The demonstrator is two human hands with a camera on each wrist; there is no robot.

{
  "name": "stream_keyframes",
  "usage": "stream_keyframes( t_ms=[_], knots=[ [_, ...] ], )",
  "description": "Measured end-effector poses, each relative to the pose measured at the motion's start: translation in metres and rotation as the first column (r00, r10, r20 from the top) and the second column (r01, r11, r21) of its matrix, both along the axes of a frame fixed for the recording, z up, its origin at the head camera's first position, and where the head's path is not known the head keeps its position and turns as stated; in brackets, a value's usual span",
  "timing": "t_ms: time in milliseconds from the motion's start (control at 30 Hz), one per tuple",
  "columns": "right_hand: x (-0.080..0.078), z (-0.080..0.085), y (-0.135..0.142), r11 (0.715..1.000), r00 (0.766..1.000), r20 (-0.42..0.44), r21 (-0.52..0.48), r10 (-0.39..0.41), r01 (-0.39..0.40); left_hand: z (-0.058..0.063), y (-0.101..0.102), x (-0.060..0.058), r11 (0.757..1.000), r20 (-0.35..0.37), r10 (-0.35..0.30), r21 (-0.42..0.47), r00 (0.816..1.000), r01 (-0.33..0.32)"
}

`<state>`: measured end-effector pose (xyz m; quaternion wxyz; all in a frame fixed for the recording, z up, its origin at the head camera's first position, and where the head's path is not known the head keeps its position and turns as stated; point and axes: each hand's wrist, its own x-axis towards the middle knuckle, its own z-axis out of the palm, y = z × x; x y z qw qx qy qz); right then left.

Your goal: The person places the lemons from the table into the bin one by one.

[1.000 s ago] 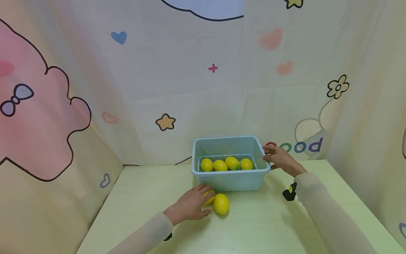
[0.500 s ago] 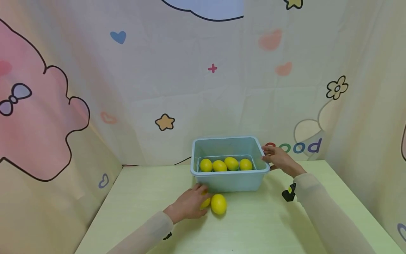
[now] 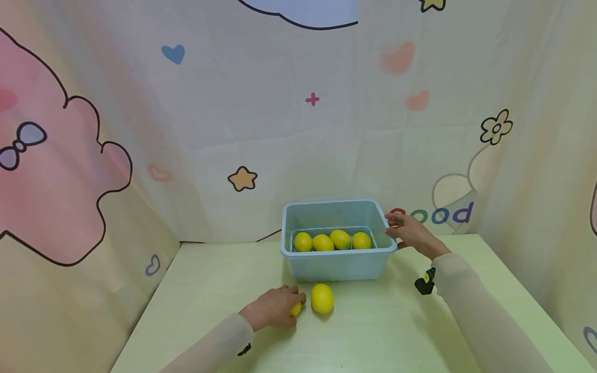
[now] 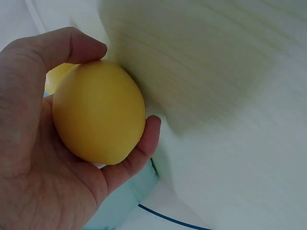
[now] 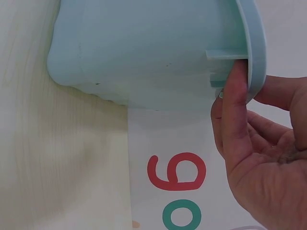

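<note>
In the left wrist view my left hand (image 4: 43,143) grips a yellow lemon (image 4: 98,112), thumb on one side and fingers curled round the other. The head view shows this left hand (image 3: 275,307) low over the table, most of its lemon (image 3: 296,309) covered by the fingers. Just to its right lies a second lemon (image 3: 322,299). My right hand (image 3: 412,235) holds the right rim of a light blue plastic bin (image 3: 336,267); in the right wrist view its fingers (image 5: 236,110) hook under the rim and the thumb lies over it.
Several lemons (image 3: 341,240) sit in a row on the bin's floor. The bin stands at the back of a pale wooden table (image 3: 210,285), close to a printed curtain (image 3: 280,129). Curtains also hang at the left and right sides.
My left hand has closed round the left lemon and drawn it toward me and to the left, away from the other lemon. My right hand and the bin have stayed put.
</note>
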<state>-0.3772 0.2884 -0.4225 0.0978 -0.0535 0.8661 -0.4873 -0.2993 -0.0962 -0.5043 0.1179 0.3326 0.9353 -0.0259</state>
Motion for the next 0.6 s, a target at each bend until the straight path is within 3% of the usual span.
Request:
stream_keyframes(
  t_ms=[367,600],
  knots=[
    [0.0,0.001,0.0,1.0,1.0,0.003,-0.01,0.006,-0.006,0.003,-0.003,0.0,0.999,-0.014,-0.017,0.036,1.0,0.018],
    [0.0,0.0,0.0,1.0,1.0,0.003,-0.006,0.001,-0.001,0.015,-0.003,0.001,0.992,-0.082,-0.076,0.098,0.994,0.084]
  ],
)
